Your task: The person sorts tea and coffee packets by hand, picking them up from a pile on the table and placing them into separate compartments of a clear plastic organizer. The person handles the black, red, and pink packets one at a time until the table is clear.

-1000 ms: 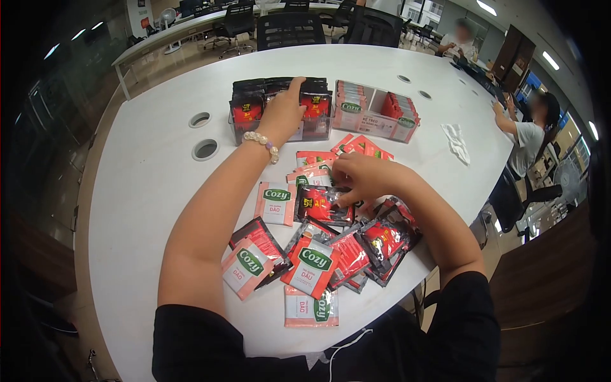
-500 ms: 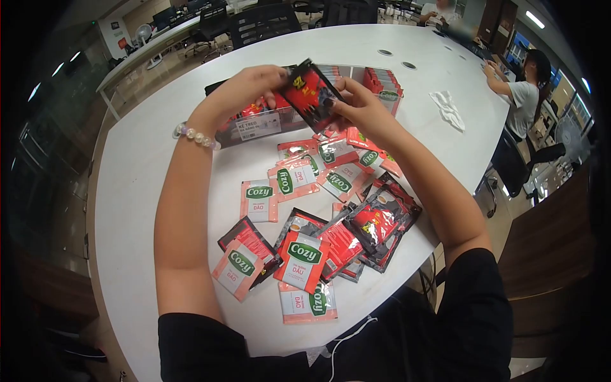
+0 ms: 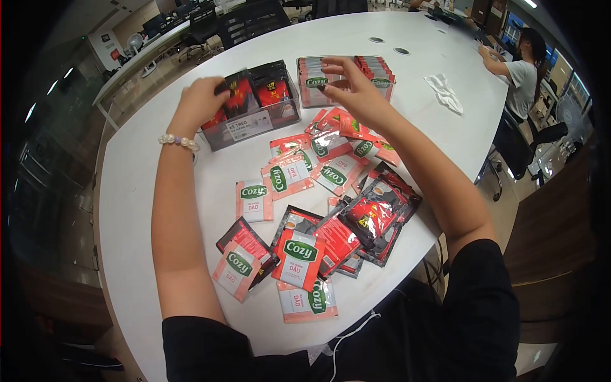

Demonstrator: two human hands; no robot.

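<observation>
My left hand (image 3: 202, 103) pinches the left edge of a black-and-red coffee sachet (image 3: 240, 94), which stands tilted in a grey see-through bin (image 3: 219, 138) among other such sachets. My right hand (image 3: 351, 89) hovers with thumb and fingers apart and nothing between them. Behind it is a clear box (image 3: 389, 90) packed with Cozy tea sachets. On the table before me lies a loose pile: pink Cozy sachets (image 3: 253, 202), a redder Cozy sachet (image 3: 299, 260) and several black-and-red coffee sachets (image 3: 375, 216) at the right.
The white table (image 3: 137, 210) curves away at both sides. A crumpled white tissue (image 3: 443, 93) lies at the right. A person (image 3: 520, 79) sits at the far right edge, near an office chair (image 3: 528, 153). A white cable (image 3: 336, 356) hangs over my lap.
The coffee sachet, held between both hands half a second ago, has moved left and down into the grey bin. My right hand has let go of it and opened.
</observation>
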